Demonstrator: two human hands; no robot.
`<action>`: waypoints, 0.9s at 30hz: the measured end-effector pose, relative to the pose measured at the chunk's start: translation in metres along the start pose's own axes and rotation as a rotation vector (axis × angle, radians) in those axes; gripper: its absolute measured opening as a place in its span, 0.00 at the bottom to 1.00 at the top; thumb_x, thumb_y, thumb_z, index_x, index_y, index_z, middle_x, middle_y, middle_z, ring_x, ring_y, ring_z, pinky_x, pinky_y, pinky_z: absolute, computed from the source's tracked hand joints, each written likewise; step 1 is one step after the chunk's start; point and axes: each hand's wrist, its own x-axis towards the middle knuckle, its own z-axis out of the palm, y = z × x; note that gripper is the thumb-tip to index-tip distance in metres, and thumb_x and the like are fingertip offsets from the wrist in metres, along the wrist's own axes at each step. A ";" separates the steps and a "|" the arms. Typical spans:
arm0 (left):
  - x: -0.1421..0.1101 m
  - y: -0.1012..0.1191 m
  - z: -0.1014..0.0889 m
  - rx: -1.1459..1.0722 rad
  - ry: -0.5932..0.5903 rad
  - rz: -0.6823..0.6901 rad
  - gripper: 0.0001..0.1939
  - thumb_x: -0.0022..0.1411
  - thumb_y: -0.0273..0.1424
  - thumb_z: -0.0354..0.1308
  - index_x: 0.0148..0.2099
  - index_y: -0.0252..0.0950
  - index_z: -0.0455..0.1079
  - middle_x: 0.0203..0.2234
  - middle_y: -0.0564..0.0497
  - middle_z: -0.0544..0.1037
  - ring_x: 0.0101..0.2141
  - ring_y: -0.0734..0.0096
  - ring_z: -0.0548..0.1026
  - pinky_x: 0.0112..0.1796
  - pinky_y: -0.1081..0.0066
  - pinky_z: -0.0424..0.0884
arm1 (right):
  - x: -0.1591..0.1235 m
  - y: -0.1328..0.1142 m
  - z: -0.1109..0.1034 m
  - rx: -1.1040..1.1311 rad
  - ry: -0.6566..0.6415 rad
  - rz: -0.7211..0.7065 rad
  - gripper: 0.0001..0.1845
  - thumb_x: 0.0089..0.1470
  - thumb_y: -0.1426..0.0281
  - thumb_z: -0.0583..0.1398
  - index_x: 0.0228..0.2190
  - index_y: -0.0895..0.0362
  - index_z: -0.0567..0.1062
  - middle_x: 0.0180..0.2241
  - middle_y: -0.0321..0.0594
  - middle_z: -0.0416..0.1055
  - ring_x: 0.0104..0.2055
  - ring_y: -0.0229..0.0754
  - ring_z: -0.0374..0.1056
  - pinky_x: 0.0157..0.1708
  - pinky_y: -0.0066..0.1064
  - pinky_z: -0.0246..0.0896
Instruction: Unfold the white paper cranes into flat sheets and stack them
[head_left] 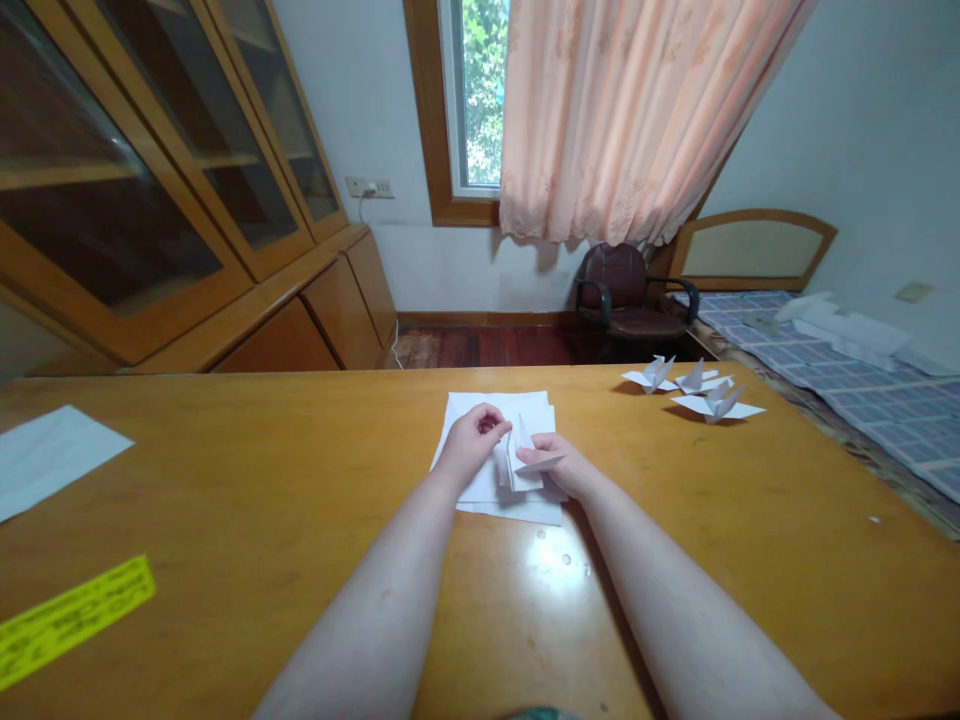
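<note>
My left hand [472, 440] and my right hand [559, 462] meet over a stack of white paper sheets [480, 412] in the middle of the wooden table [247, 480]. Between them they pinch a small, partly folded white paper piece [519, 462]. The left hand's fingers curl round its upper edge, while the right hand grips its lower right side. Three finished white paper cranes [694, 388] stand on the table to the far right of my hands.
A white sheet [52, 455] lies at the table's left edge, with a yellow paper strip [71, 618] nearer to me. Behind the table are a glass-fronted wooden cabinet [150, 180], a dark armchair [626, 295], a bed [847, 380] and a curtained window.
</note>
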 end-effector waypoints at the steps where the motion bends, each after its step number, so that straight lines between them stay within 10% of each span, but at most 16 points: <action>1: -0.001 0.001 0.000 -0.010 -0.036 -0.005 0.08 0.55 0.34 0.56 0.31 0.34 0.65 0.25 0.54 0.69 0.28 0.75 0.67 0.32 0.74 0.64 | 0.000 -0.001 0.000 -0.005 0.002 0.008 0.19 0.36 0.57 0.66 0.17 0.61 0.70 0.15 0.31 0.62 0.17 0.30 0.53 0.20 0.24 0.44; 6: -0.004 0.004 0.000 -0.072 -0.146 -0.025 0.10 0.52 0.35 0.59 0.31 0.33 0.66 0.26 0.53 0.70 0.29 0.74 0.68 0.33 0.73 0.64 | 0.000 0.000 -0.002 -0.090 -0.020 0.009 0.17 0.35 0.60 0.67 0.19 0.61 0.73 0.15 0.32 0.64 0.18 0.31 0.55 0.21 0.25 0.46; 15: 0.000 0.002 0.000 -0.115 0.005 -0.097 0.12 0.50 0.38 0.61 0.30 0.32 0.71 0.25 0.50 0.74 0.29 0.71 0.70 0.33 0.71 0.66 | 0.003 0.002 0.000 -0.056 0.024 -0.091 0.15 0.37 0.60 0.66 0.24 0.60 0.75 0.20 0.34 0.69 0.23 0.34 0.60 0.25 0.26 0.53; 27: -0.001 -0.006 0.001 -0.057 -0.038 -0.053 0.21 0.53 0.23 0.50 0.51 0.37 0.64 0.46 0.46 0.71 0.40 0.72 0.71 0.43 0.68 0.68 | 0.009 -0.002 -0.006 -0.173 0.476 -0.440 0.09 0.44 0.62 0.63 0.25 0.55 0.78 0.30 0.40 0.73 0.36 0.43 0.66 0.40 0.35 0.57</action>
